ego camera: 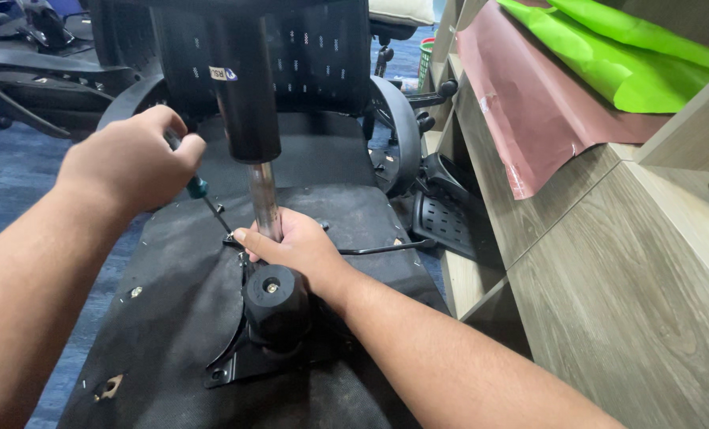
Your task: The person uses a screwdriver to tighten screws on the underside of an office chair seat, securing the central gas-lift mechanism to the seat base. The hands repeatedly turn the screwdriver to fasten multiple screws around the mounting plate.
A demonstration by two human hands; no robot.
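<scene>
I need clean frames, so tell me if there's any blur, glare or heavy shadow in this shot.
Head view: mostly sharp and evenly lit; the left hand on the screwdriver is slightly soft; a bright glint runs down the metal column by the right hand; the black seat underside hides detail.

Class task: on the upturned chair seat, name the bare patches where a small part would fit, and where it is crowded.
Bare: the seat underside left of the black knob, below the left hand; also its right edge beyond the right hand. Crowded: around the metal column, where the screwdriver, both hands and mounting plate meet.
</scene>
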